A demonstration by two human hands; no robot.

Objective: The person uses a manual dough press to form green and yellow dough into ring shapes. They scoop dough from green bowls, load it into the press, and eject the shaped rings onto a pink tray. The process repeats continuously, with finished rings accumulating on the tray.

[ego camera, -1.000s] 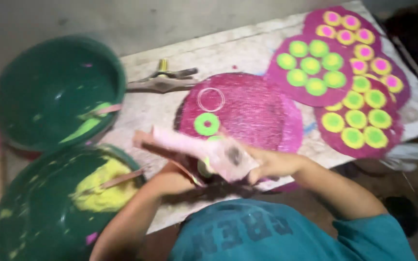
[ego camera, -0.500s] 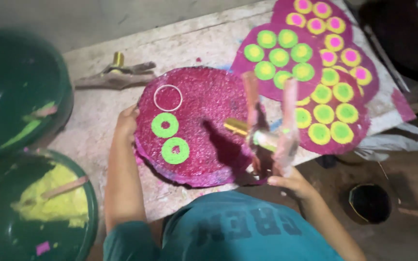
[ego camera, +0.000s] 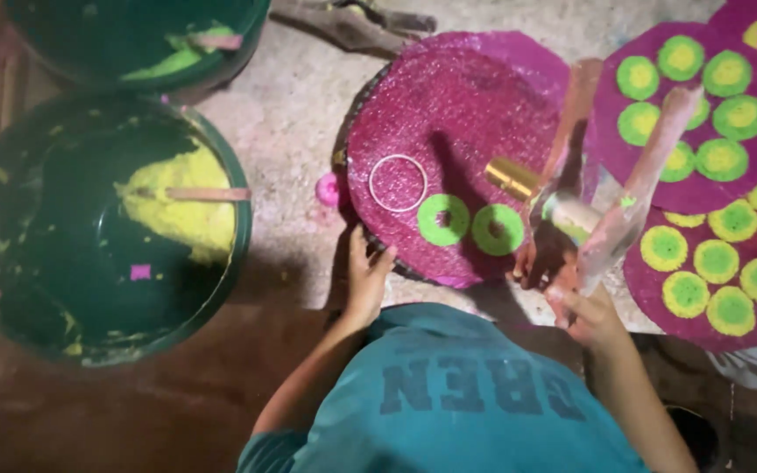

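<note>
A round magenta glittery disc [ego camera: 457, 114] lies on the pale work surface. On it sit two bright green rings [ego camera: 442, 219] [ego camera: 498, 229] and a thin white ring outline [ego camera: 398, 183]. My left hand [ego camera: 365, 273] rests with its fingers on the disc's near edge. My right hand [ego camera: 582, 311] grips a pink-stained two-handled press tool [ego camera: 624, 206] with a brass nozzle [ego camera: 512, 178], held over the disc's right side beside the green rings.
Two large dark green tubs stand at the left, the near tub [ego camera: 10, 263] holding yellow paste and a stick, the far tub [ego camera: 133, 44] holding green paste. Finished magenta discs with green-and-yellow circles [ego camera: 711, 219] lie at the right. Metal tools [ego camera: 352, 22] lie at the back.
A second green ring now lies on the disc where there was one. The press tool has swung from the disc's near left edge to its right side. My left hand now steadies the disc's edge.
</note>
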